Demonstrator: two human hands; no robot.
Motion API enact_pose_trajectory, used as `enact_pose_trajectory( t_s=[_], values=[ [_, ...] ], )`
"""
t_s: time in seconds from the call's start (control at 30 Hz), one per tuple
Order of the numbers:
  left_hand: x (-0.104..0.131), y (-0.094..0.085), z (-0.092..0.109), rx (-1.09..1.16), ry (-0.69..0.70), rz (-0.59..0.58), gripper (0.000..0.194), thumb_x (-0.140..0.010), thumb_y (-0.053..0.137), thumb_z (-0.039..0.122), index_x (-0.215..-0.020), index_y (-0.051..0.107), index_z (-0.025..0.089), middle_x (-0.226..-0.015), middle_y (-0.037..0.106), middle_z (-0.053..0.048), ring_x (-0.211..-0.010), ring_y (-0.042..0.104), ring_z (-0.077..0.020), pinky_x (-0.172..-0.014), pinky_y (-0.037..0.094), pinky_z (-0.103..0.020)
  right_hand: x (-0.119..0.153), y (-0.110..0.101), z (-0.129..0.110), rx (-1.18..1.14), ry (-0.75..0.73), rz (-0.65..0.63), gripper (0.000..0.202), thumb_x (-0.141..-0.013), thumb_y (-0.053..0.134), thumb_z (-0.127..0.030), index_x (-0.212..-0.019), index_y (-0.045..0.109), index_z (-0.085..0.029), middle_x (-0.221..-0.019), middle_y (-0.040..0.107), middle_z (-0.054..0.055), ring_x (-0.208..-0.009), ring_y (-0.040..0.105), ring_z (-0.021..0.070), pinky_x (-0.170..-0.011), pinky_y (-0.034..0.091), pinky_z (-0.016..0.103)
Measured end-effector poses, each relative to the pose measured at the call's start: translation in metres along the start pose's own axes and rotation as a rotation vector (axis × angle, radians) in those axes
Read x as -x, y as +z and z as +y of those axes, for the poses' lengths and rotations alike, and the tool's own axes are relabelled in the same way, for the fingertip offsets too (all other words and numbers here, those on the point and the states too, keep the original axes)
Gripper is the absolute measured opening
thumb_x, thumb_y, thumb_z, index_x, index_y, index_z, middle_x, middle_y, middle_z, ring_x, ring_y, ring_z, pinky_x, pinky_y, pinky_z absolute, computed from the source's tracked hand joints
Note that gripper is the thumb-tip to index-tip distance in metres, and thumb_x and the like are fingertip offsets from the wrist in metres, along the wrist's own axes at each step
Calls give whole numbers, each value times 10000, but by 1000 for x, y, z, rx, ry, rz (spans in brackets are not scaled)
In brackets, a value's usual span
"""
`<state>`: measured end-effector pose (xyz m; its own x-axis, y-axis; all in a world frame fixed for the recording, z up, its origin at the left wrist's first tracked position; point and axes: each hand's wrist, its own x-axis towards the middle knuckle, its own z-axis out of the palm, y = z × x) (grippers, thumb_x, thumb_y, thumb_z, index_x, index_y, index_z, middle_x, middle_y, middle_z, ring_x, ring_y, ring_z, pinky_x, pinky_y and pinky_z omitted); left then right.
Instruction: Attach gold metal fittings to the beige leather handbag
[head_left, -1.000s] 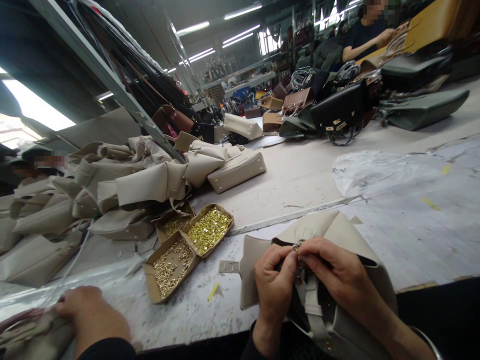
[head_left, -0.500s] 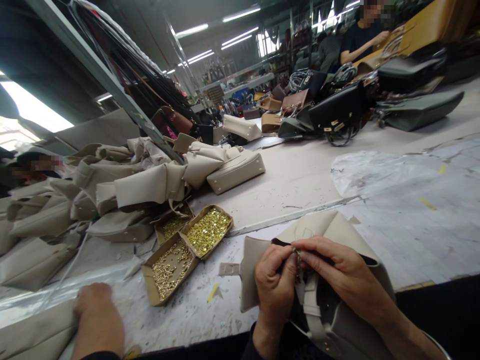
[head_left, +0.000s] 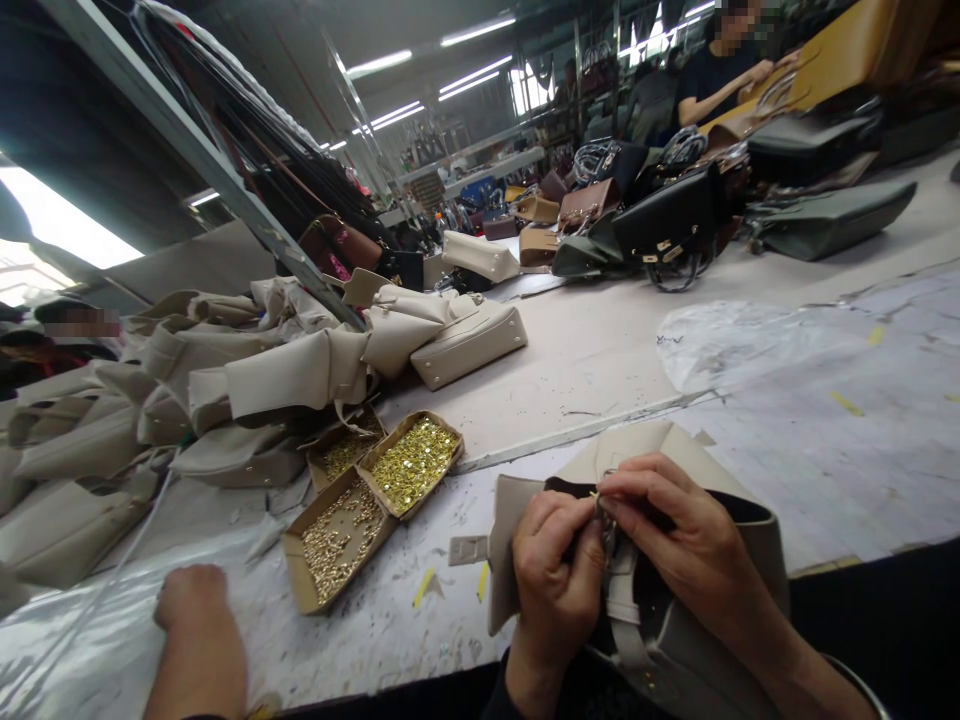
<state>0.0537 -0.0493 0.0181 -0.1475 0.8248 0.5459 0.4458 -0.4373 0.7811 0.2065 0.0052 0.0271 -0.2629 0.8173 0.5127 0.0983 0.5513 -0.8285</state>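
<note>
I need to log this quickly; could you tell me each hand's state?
Left hand: pinched shut on the beige bag.
Right hand: pinched on its small fitting.

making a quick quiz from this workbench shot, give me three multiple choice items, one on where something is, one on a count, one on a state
1. Where do the cardboard trays of gold hardware lie?
A. left of the person's hands, on the table
B. on the shelf overhead
C. inside the black bag

2. How many of these trays show?
A. one
B. three
C. six

3. What are the left hand and right hand doing?
A. resting flat on the table
B. both pinching at the top edge of the beige bag
C. each holding a tray

Answers:
1 A, the trays sit on the table between the pile of beige bags and the hands.
2 B, three open trays lie side by side.
3 B, the fingertips of both hands meet at the bag's opening.
</note>
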Motion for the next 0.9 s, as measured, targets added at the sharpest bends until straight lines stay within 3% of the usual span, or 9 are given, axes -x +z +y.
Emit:
enact_pose_trajectory(
  t_s=[0.13,0.27,0.37,0.47,0.67,0.9],
  values=[
    [-2,0,1,121,-98,38,144,-938,654,115,-999,747,206,-893,720,-30,-827,679,-160,-757,549,-253,-1,1,1,47,-22,-59,230,-1006,623,-151,-1189,688,-275,-1091,704,14,-1026,692,148,-920,555,209],
    [-4,-2,-1,201,-270,34,76,-919,700,198,-889,768,182,-838,730,-31,-795,674,-165,-745,533,-253,2,2,1,59,-31,-98,177,-1034,585,-151,-1123,689,-264,-1028,720,0,-965,707,132,-877,560,198],
    [-5,-3,-4,230,-433,41,192,-942,691,298,-819,761,168,-795,717,-36,-781,650,-171,-742,512,-261,4,3,1,93,-55,-62,177,-1026,600,-140,-1126,682,-262,-1012,739,-18,-920,716,114,-866,561,174],
    [-3,0,-8,267,-512,83,259,-974,660,376,-856,763,171,-825,721,-39,-818,651,-177,-781,507,-272,7,4,2,108,-89,-42,196,-1021,609,-136,-1153,677,-264,-1026,756,-28,-910,727,104,-876,563,156],
    [1,8,-19,441,-630,302,347,-960,667,492,-979,765,160,-851,739,-57,-833,672,-179,-825,530,-290,15,6,7,79,-82,-115,230,-1044,561,-162,-1223,657,-270,-1056,767,-9,-898,749,125,-865,585,188],
    [-3,12,-21,588,-726,474,420,-888,720,553,-889,753,135,-745,695,-41,-705,635,-145,-706,508,-251,21,7,13,83,-46,-144,185,-1029,564,-205,-1157,669,-288,-970,777,-6,-810,762,155,-774,607,224]
  ],
)
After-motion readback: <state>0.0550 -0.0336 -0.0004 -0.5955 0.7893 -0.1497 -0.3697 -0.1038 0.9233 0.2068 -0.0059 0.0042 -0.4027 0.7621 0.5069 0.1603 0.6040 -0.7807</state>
